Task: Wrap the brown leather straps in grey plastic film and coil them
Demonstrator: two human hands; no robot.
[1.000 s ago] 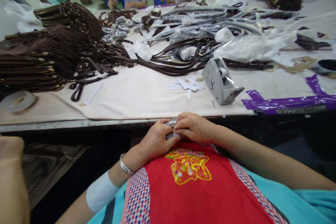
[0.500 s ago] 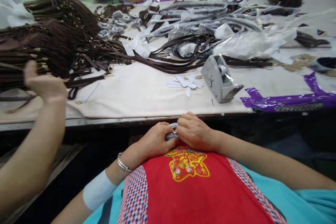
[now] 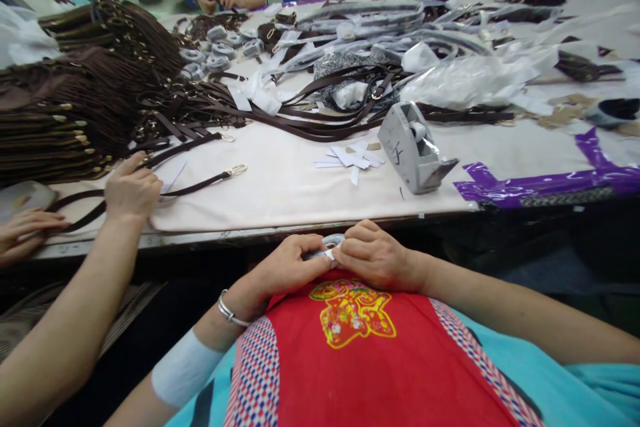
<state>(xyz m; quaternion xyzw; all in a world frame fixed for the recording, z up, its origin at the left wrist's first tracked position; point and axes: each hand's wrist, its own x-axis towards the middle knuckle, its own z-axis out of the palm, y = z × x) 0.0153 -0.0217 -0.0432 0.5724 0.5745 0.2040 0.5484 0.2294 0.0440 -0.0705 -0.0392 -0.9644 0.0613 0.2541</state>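
Observation:
In front of the red apron [image 3: 350, 373], just below the table edge, my left hand [image 3: 287, 270] is closed round one side of a small grey wrapped strap coil [image 3: 333, 239]. My right hand [image 3: 375, 255] pinches the other side, its fingers curled inward. A bit of white and a glint of metal show between the fingertips. Most of the coil is hidden by both hands. On the table ahead stand a grey tape dispenser [image 3: 411, 153] and a small pile of white paper strips [image 3: 354, 159].
At the left, a co-worker's hands [image 3: 133, 192] handle a dark brown strap [image 3: 200, 183] with a metal clip. Stacked brown straps [image 3: 65, 140], grey wrapped coils [image 3: 220, 50] and clear plastic wrapping [image 3: 460, 83] cover the table beyond. Purple tape [image 3: 545, 190] runs along the right edge.
My hands stay at the coil with small finger shifts, and a white bit now shows at the fingertips. The co-worker's hand has come down right onto a strap laid across the table.

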